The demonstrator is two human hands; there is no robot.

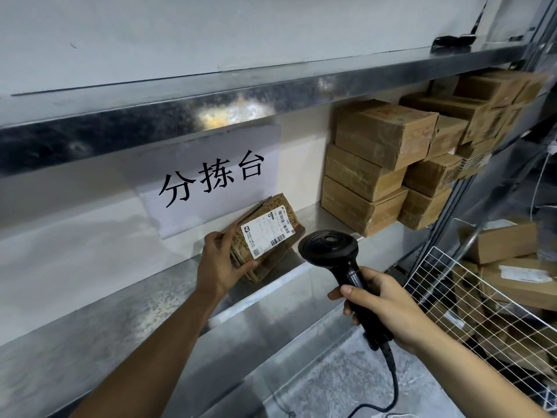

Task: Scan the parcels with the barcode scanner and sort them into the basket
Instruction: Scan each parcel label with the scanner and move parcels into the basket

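Left hand [221, 260] grips the parcel [283, 206] by its left end and holds it tilted at the worktop [120, 312], white label [266, 233] facing out. Right hand [382, 306] is curled round the handle of the barcode scanner [331, 251], whose head sits just beside the parcel at its 4 o'clock. It's a small taped cardboard box, so likely light and stiff, perhaps slick on the tape. A one-handed hold across the short end should serve. The wire basket [434, 267] waits at 3 o'clock.

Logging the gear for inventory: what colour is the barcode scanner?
Black all over, the barcode scanner and its cable alike; the head view shows it.
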